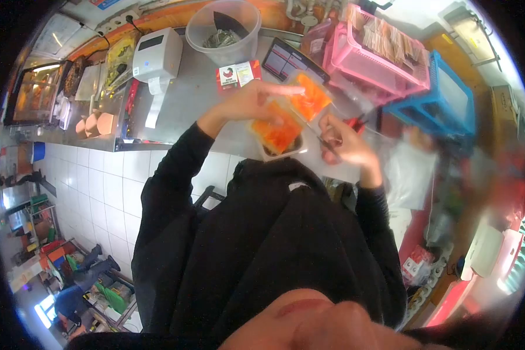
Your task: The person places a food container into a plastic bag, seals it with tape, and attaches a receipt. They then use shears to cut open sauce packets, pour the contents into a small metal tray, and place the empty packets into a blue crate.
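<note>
My left hand is closed on a pair of clear sachets filled with something orange. The upper orange sachet lies beyond my fingertips, and the lower orange sachet hangs under my fingers. A narrow pale strip runs between the two. On the other side, my right hand is wrapped round scissors, whose blades point at that strip. Beneath the lower sachet a small pale container shows its rim and dark contents, partly covered.
A white label printer with paper hanging out, a clear tub, a red-and-white card and a tablet stand along the metal counter. To the right are a pink basket of packets and a blue crate.
</note>
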Available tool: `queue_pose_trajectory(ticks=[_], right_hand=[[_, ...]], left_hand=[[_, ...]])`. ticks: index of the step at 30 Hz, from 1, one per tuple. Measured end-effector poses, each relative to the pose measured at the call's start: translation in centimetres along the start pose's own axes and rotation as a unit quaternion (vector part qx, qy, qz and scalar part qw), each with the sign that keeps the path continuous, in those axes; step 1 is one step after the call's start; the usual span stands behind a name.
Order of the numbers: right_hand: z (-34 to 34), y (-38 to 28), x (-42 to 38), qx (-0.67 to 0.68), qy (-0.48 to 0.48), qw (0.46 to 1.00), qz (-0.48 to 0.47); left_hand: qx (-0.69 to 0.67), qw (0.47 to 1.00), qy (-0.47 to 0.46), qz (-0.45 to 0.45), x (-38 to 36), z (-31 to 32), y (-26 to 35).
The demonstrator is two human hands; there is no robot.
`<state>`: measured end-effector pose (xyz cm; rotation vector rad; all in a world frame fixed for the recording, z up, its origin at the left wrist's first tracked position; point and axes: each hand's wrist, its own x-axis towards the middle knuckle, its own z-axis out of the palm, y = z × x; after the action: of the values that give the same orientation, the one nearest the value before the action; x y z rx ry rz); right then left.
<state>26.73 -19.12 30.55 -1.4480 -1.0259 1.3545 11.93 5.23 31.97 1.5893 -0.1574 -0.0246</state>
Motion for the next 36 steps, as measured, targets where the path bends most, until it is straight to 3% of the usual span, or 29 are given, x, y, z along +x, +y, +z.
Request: queue_pose_trajectory(ticks=[2, 4, 8, 10, 14, 16, 19, 28, 32, 36], right_hand=[[0.1, 0.2, -0.1, 0.005, 0.0, 1.0, -0.002], [0.1, 0.8, -0.1, 0.097, -0.007, 0.995, -0.008], [0.5, 0.7, 0.0, 0.086, -0.013, 0.996, -0.015], [1.2, 0.2, 0.3, 0.111, -0.006, 0.993, -0.032], [2.3, -0.6, 0.5, 0.129, 0.046, 0.99, -0.025], [2.2, 0.0, 0.7, 0.183, 0.035, 0.98, -0.068], [2.3, 0.7, 1.0, 0.191, 0.049, 0.975, -0.106], [3.2, -0.2, 1.6, 0.214, 0.053, 0.971, -0.097], [3.3, 1.0, 2.1, 0.201, 0.075, 0.973, -0.081], [3.4, 0.8, 2.5, 0.19, 0.038, 0.975, -0.107]], left_hand=[[0.005, 1.0, -0.003, 0.016, 0.1, -0.1, 0.0], [-0.053, 0.998, -0.018, -0.007, 0.1, -0.1, 0.1], [-0.069, 0.995, -0.017, -0.064, 0.2, -0.3, 0.3], [-0.088, 0.995, -0.041, -0.022, 0.6, -0.2, 0.6], [-0.097, 0.992, -0.067, -0.039, 1.0, 0.2, 1.0], [-0.116, 0.99, -0.067, -0.051, 1.2, 0.1, 0.8], [-0.131, 0.988, -0.067, -0.054, 1.4, -0.1, 0.7], [-0.224, 0.967, -0.102, -0.063, 1.7, 0.2, 1.6], [-0.205, 0.972, -0.099, -0.055, 1.5, -0.4, 1.0], [-0.233, 0.966, -0.099, -0.049, 1.2, -0.7, 0.6]])
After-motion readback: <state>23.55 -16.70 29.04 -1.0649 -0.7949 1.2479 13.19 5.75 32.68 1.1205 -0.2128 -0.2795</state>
